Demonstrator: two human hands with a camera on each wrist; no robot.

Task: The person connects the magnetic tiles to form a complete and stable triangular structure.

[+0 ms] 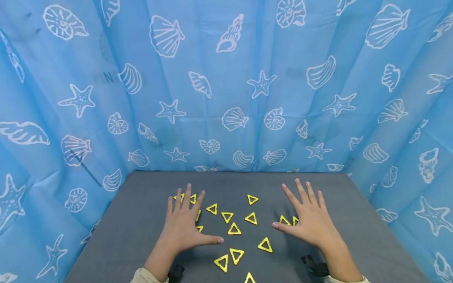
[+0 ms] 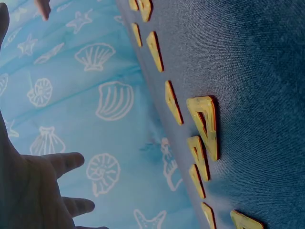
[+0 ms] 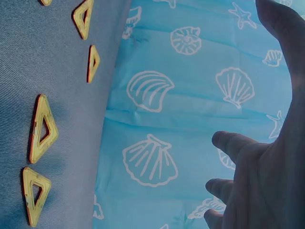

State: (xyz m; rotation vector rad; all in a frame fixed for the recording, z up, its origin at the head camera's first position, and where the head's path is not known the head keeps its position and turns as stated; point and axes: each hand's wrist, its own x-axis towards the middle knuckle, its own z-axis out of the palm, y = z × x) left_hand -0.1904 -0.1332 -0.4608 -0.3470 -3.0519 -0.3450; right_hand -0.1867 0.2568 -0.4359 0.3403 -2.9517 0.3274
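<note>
Several yellow triangular frames with hollow centres lie scattered on a grey table, among them one triangle (image 1: 234,228) near the middle. My left hand (image 1: 185,228) hovers palm down over the left group, fingers spread and straight, holding nothing; it hides parts of some triangles. On the other side my right hand (image 1: 311,222) is spread the same way, above and beside two triangles (image 1: 284,221) that it partly covers. In the left wrist view a larger-looking triangle (image 2: 205,124) lies apart from the left hand (image 2: 33,191). The right wrist view shows triangles (image 3: 43,129) away from the right hand (image 3: 267,167).
The grey table (image 1: 141,204) ends at the back against a blue curtain (image 1: 226,90) printed with white shells and starfish, which also hangs along both sides. Dark straps with small devices (image 1: 315,267) sit on the wrists. One triangle (image 1: 249,278) is cut off by the bottom of the head view.
</note>
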